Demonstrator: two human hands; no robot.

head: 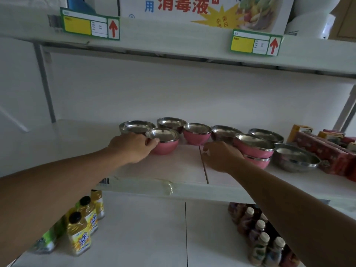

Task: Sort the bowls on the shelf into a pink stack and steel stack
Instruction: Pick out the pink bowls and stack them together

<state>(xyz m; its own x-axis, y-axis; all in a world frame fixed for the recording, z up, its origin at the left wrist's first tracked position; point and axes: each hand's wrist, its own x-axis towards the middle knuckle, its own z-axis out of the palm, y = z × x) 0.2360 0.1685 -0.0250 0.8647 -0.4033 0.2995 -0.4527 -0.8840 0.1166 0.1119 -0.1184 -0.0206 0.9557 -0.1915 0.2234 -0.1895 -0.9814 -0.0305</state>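
Note:
Several bowls stand on the white middle shelf [173,170]. My left hand [133,147] grips the rim of a pink bowl [165,145] at the front left. Behind it are two steel bowls [136,127] [169,123]. A second pink bowl [196,134] stands in the middle, with a steel bowl [224,132] to its right. A stack of two pink bowls [254,149] sits further right. My right hand [221,157] rests on the shelf just left of that stack, fingers apart, holding nothing. Two more steel bowls [266,135] [294,158] lie at the right.
Red boxes [327,153] crowd the shelf's right end. The upper shelf with price labels [90,24] hangs close overhead. On the lower shelf stand yellow juice bottles [81,232] at left and dark bottles [264,245] at right.

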